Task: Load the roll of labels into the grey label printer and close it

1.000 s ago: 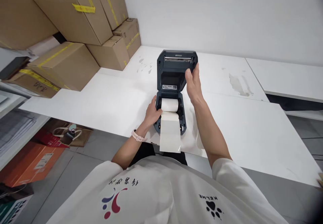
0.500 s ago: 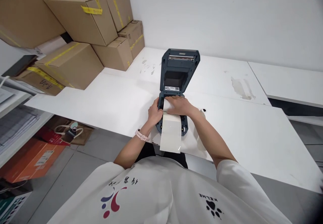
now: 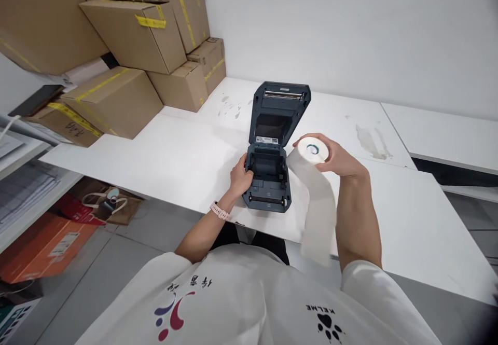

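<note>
A dark blue label printer (image 3: 268, 171) sits on the white table (image 3: 167, 153) with its lid (image 3: 278, 111) swung up and its paper bay bare. My left hand (image 3: 239, 175) grips the printer's left side, fingers curled on the casing. My right hand (image 3: 332, 157) holds a white roll of label paper (image 3: 309, 154) to the right of the printer, above the table. A loose strip of paper (image 3: 321, 215) hangs from the roll down past the table's front edge.
Several taped cardboard boxes (image 3: 116, 49) are stacked at the table's back left against the wall. A second white table (image 3: 443, 127) adjoins at the right. Shelves and an orange box (image 3: 42, 246) stand at the left on the floor, beside a bag.
My right hand left the lid, reached into the bay, and lifted the paper roll out to the right, its strip trailing. My left hand stayed on the printer's side.
</note>
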Available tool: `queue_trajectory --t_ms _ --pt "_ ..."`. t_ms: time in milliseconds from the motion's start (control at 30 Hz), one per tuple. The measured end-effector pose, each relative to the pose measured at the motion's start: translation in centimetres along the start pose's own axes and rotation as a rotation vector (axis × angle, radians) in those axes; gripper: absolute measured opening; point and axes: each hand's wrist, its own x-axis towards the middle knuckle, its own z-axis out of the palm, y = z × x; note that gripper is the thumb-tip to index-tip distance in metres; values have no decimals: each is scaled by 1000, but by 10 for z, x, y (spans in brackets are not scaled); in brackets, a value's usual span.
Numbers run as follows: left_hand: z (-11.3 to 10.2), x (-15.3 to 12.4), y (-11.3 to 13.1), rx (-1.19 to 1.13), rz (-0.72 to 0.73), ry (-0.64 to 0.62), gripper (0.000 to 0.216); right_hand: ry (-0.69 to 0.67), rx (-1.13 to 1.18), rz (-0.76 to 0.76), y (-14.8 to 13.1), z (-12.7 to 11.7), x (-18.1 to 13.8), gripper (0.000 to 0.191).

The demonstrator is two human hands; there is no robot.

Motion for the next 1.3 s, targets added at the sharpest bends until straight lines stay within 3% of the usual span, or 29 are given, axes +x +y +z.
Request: queue_trajectory --t_ms 200,300,433,533,633,733,833,933,1033,1100,1200,1300 --pt "2 2 -6 -30 10 2 82 298 107 283 72 -9 15 75" --pt "2 4 -8 -44 5 8 82 354 111 339 98 3 28 76" --pt "3 4 -9 -42 14 15 81 346 80 391 112 14 26 82" --pt "3 3 -9 -45 10 17 81 344 173 379 118 9 6 81" --pt "3 3 -8 -48 7 23 81 428 322 321 123 -3 -29 66" --pt "4 4 -8 -46 9 24 81 321 352 304 123 -4 -64 66" --pt "4 4 -9 -58 10 21 82 103 282 357 117 12 -80 63" --pt "4 4 -10 -71 10 24 81 54 291 353 102 29 -79 49" --pt "5 4 -10 -73 18 19 80 106 402 152 71 33 -66 49" --pt "5 5 -11 -74 26 22 81 54 360 21 39 32 -48 52" --pt "6 5 -12 -78 28 41 80 -160 0 -5 -7 42 -7 52" --pt "6 4 -12 -84 10 40 79 -282 -558 46 -29 72 38 44"
